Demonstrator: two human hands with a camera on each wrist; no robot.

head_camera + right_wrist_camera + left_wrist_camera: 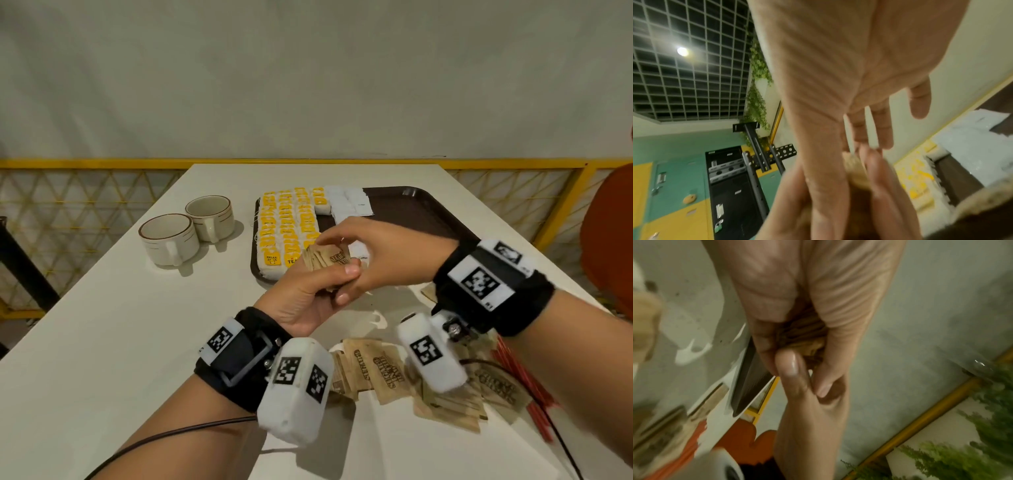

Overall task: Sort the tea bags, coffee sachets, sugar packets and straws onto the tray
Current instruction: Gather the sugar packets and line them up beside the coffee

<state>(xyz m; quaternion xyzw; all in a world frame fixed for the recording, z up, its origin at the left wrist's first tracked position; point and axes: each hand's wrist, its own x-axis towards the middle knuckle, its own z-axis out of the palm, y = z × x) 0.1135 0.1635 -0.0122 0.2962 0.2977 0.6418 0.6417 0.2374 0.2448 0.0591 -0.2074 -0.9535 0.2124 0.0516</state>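
My left hand [329, 287] grips a stack of brown sugar packets [325, 262] just above the near edge of the dark brown tray [421, 209]. My right hand [356, 246] arches over the same stack, fingertips at its far end. In the left wrist view my left hand [797, 352] curls round the sugar packets [805, 337], and the right thumb [789, 363] presses on their end. The right wrist view shows my right hand [859, 149] with fingers on the stack [857, 175]. Yellow-tagged tea bags [291, 222] and white coffee sachets [346, 202] lie in rows on the tray.
More sugar packets [387, 370] lie loose on the white table near me, partly under the wrist cameras. Red straws [527, 387] lie at the right edge. Two beige cups [171, 236] stand left of the tray. The tray's right half is bare.
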